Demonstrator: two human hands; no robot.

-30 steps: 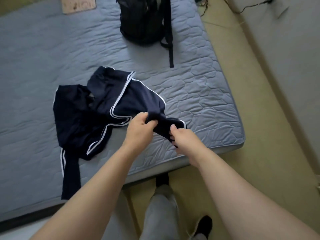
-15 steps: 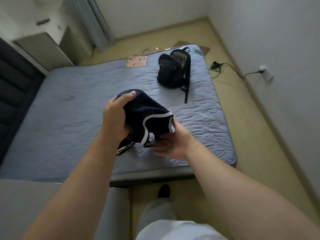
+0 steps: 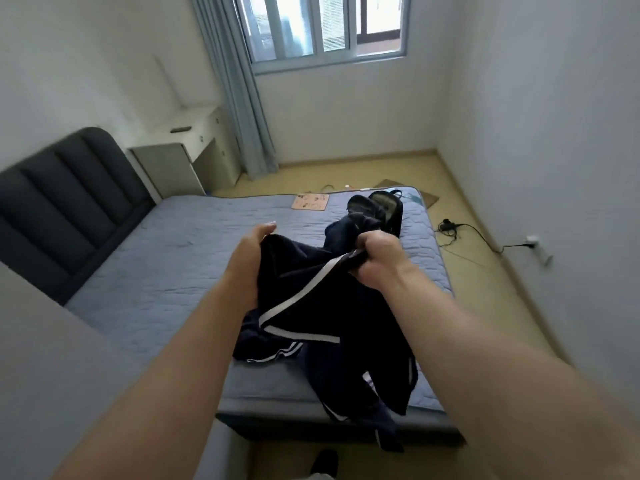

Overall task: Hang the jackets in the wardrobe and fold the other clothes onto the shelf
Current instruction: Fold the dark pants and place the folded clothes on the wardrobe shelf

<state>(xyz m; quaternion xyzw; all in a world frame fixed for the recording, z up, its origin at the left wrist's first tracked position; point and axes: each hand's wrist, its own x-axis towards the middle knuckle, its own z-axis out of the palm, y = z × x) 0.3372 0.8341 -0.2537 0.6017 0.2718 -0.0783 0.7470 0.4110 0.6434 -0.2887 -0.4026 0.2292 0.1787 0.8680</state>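
**A:** So, what has changed with the jacket (image 3: pixel 304 299)?

**B:** A second ago it lies spread flat on the bed (image 3: pixel 156 271) and I only pinch its near edge. Now I have it up off the mattress, bunched between both hands in the middle of the frame.

**A:** How do your hands sit on it?

**B:** My right hand (image 3: pixel 377 258) is a tight fist around the white-striped edge. My left hand (image 3: pixel 254 258) grips the other side, with most of its fingers hidden behind the cloth.

**A:** Is it all in the air?

**B:** No. The lower part trails down onto the bed's near edge, at lower centre.

**A:** And the task?

**B:** I judge the pick-up done and the hanging not begun. No wardrobe shows in this view, so I must turn and carry it. The backpack (image 3: pixel 389 209) sits beyond, behind my right fist.
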